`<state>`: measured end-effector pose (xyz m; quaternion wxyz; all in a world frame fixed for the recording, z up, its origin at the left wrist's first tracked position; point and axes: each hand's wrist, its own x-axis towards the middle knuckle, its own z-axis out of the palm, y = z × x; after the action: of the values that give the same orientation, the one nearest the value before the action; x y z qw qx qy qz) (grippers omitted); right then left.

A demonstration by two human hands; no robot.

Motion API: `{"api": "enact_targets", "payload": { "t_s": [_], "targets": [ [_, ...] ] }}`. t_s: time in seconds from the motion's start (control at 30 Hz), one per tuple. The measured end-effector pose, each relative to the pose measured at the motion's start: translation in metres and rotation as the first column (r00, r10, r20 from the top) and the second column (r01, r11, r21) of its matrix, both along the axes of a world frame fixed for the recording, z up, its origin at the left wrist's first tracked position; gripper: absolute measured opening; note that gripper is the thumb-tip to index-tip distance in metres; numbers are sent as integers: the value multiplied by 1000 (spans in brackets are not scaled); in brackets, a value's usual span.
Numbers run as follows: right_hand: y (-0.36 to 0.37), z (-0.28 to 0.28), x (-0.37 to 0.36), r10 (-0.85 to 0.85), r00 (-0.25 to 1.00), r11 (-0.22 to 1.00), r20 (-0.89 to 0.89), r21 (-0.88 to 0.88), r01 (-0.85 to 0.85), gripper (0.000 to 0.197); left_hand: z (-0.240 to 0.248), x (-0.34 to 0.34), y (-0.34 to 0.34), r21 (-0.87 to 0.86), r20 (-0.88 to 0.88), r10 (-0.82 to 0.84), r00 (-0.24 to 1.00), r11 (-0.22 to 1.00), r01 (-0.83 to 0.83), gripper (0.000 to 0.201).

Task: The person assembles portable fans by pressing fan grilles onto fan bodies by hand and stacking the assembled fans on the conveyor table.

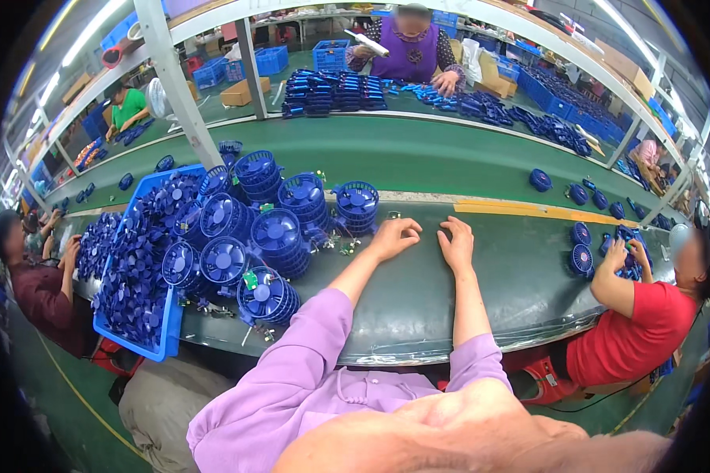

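My left hand (396, 239) rests over the dark green tabletop, its fingers loosely curved and a gap showing between thumb and fingers. Beside it, my right hand (457, 241) lies with bent fingers a little apart. Nothing shows in either hand, and they do not touch. A small circuit board piece (394, 214) lies just beyond my left fingertips. Left of that hand, a stack of round blue fan housings (357, 206) is the nearest, with more stacks (276, 231) behind and beside it. Small green boards with wires (345, 246) hang or lie around them.
A blue bin (170, 319) heaped with blue fan blades (138, 260) stands at the left. Beyond the table runs a green conveyor belt (450, 169) carrying fan parts. Co-workers sit at the left, the right (635, 315) and across. A metal post (177, 83) rises at the back left.
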<state>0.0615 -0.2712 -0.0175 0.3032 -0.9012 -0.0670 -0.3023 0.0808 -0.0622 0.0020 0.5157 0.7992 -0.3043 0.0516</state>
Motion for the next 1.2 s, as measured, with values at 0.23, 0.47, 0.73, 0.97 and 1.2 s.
{"api": "enact_targets", "payload": {
  "t_s": [0.23,0.47,0.73,0.97,1.2],
  "targets": [
    [5,1,-3,-36,999,999,-30,-5,36,22,1,-3,3,-16,-9,-15,1000,1000,14,22],
    [5,-1,-3,-25,999,999,-21,26,26,21,2,-5,3,10,-37,-5,999,1000,6,26],
    [4,1,-1,-36,999,999,-32,23,37,21,6,-6,0,-16,-88,-11,996,1000,10,21],
    [3,1,0,-26,998,999,-51,39,28,20,6,-5,-3,-9,-91,-13,996,1000,13,20],
    [9,-7,9,-11,1000,1000,22,5,10,18,-6,-12,5,-24,-38,38,999,999,-39,18]
  ]
}}
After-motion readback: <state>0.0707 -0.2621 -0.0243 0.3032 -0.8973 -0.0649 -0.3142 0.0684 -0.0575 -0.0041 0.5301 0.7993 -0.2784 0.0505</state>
